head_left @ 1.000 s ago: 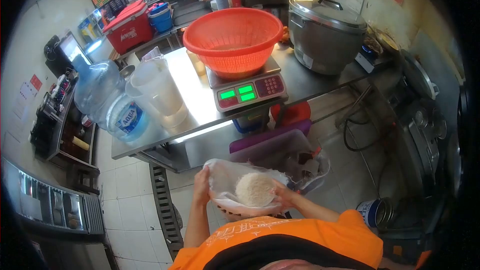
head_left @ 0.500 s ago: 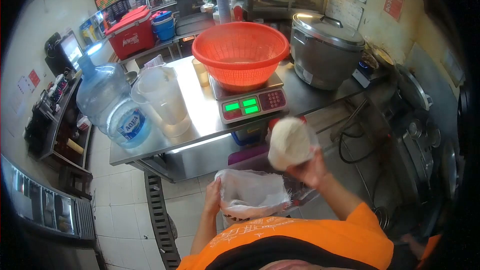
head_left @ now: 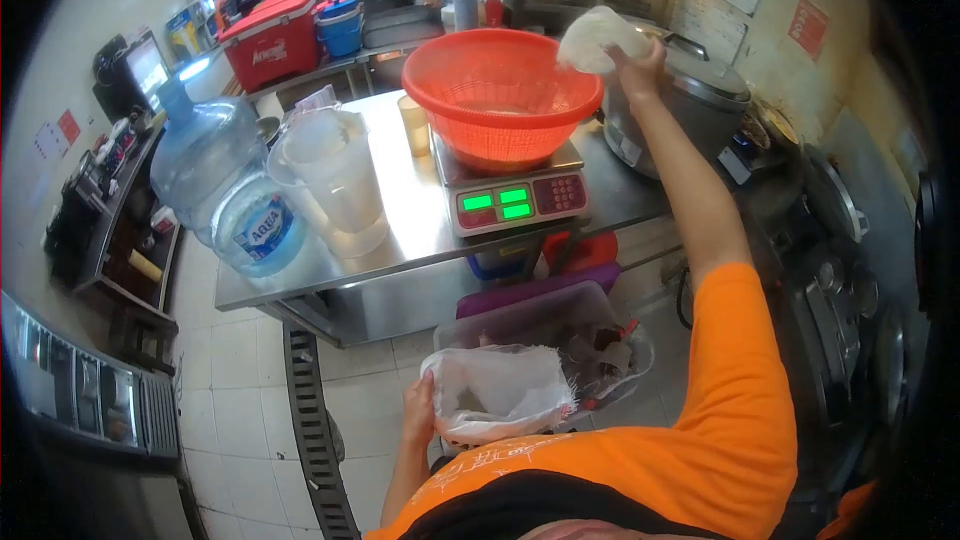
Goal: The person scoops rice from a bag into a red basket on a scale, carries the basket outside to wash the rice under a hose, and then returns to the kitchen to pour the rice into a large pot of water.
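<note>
My right hand [head_left: 640, 68] is closed around a clear plastic container [head_left: 600, 38] heaped with white grain that looks like rice. It is held tilted at the right rim of an orange-red plastic basket [head_left: 500, 143], with some white at its near edge. The basket stands on a digital scale [head_left: 522, 204] with lit green displays; a little pale content shows at its bottom. Lower down, my left hand [head_left: 419, 406] grips the left edge of an open white woven sack [head_left: 510, 428], with pale content inside.
A water bottle [head_left: 225, 190] and a clear plastic jug [head_left: 335, 180] stand on the steel table [head_left: 400, 265]. Behind my right arm is a large lidded pot [head_left: 690, 90]. Under the table edge sits a clear bin [head_left: 640, 360] beside the sack. A floor drain [head_left: 308, 430] runs at left.
My right hand has lifted the filled container from above the sack up to the basket's right rim and tilted it. My left hand still holds the sack's edge.
</note>
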{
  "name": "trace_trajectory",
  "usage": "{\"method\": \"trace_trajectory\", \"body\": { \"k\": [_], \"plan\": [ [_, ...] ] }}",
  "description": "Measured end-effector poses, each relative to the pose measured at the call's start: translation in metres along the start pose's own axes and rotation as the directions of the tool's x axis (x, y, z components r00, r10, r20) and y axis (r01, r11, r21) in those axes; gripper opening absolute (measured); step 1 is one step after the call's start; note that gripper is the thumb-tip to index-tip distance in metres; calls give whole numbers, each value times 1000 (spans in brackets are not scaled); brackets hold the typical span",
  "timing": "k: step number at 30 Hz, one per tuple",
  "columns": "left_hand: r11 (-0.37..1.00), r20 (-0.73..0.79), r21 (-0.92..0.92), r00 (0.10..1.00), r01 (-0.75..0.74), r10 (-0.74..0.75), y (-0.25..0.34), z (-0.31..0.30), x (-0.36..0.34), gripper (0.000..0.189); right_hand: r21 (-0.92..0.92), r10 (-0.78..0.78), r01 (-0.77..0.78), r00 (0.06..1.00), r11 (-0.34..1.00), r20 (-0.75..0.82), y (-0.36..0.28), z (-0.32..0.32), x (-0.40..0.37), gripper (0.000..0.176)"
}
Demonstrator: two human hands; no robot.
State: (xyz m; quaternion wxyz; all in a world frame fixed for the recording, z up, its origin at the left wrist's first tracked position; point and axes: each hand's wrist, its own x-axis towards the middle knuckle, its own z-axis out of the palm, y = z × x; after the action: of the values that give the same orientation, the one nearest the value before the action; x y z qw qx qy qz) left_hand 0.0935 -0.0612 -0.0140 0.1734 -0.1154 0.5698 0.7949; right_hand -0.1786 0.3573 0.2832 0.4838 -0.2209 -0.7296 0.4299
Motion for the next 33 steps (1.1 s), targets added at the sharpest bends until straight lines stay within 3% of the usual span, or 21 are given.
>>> {"method": "trace_trajectory", "body": {
  "k": [2, 4, 5, 7, 8, 10, 12, 14, 16, 18, 19, 20, 22, 23, 25, 26, 27, 28, 30, 32, 33],
  "plan": [
    [1000, -44, -2, 999, 29, -29, 1, 4, -2, 41, -269, -239, 219, 970, 938, -44, 5, 19, 2, 90],
    [999, -56, -8, 998, 36, -36, 0, 3, -3, 41, -471, -469, 433, 882, 768, 47, -12, 27, -8, 97],
    [999, -56, -9, 998, 36, -37, 0, 3, -3, 41, -468, -462, 434, 885, 770, 60, -13, 31, -10, 97],
    [999, -62, -10, 998, 32, -33, -3, 0, -2, 41, -415, -687, 663, 718, 623, 116, -17, 38, -14, 97],
    [1000, -54, -10, 998, 19, -19, -4, -1, -2, 42, -410, -681, 663, 722, 627, 126, -21, 40, -14, 97],
    [1000, -71, 10, 997, 23, -22, -4, -1, -1, 42, -432, -798, 778, 572, 455, 189, -31, 42, -11, 95],
    [999, -86, 28, 996, 28, -25, -2, 1, -1, 42, -443, -797, 788, 560, 429, 225, -56, 39, -24, 87],
    [1000, -100, 25, 995, 17, -15, 2, 6, -2, 42, -413, -778, 817, 542, 401, 317, -62, 39, -27, 101],
    [999, -96, 35, 995, 33, -29, 3, 8, 0, 42, -433, -765, 820, 537, 374, 357, -58, 46, -33, 102],
    [997, -88, 53, 995, 50, -45, 1, 7, 0, 42, -307, -653, 943, 153, -128, 742, -43, 52, -32, 103],
    [997, -67, 72, 997, 34, -29, -2, 6, 2, 42, -266, -705, 954, 93, -139, 703, -36, 56, -31, 105],
    [996, -47, 88, 999, 20, -15, -2, 7, 3, 41, -261, -700, 956, 94, -135, 708, -32, 59, -27, 105],
    [994, -31, 101, 999, 40, -37, -1, 6, 3, 40, -218, -923, 947, 288, 235, 256, -19, 63, -20, 107],
    [992, -12, 116, 999, 51, -50, 1, 6, 3, 40, -385, -844, 827, 504, 410, 185, -17, 64, -22, 112],
    [989, 0, 136, 999, 53, -54, 1, 6, 4, 39, -457, -819, 730, 574, 508, 7, -16, 44, -9, 104],
    [988, 20, 151, 999, 37, -41, 0, 6, 5, 38, 76, -637, 632, 760, 771, 132, -33, 16, -29, 94],
    [981, 9, 194, 999, 33, -36, 5, 8, 5, 37, 524, -456, 225, 812, 821, 364, -52, -17, -55, 85],
    [971, -3, 235, 999, 34, -34, 11, 11, 4, 37, 413, -651, 517, 686, 750, 323, -40, -42, -51, 60],
    [975, -11, 206, 996, 85, -84, 12, 11, 9, 36, 248, -270, 135, 699, 959, 662, -17, -102, -95, 68],
    [978, -10, 181, 995, 103, -103, 11, 11, 12, 35, 232, -69, -237, 544, 943, 836, 40, -141, -150, 70],
    [987, 5, 132, 995, 94, -95, 10, 14, 14, 34, 117, 46, -369, 406, 922, 913, 55, -148, -191, 72]
  ]
}}
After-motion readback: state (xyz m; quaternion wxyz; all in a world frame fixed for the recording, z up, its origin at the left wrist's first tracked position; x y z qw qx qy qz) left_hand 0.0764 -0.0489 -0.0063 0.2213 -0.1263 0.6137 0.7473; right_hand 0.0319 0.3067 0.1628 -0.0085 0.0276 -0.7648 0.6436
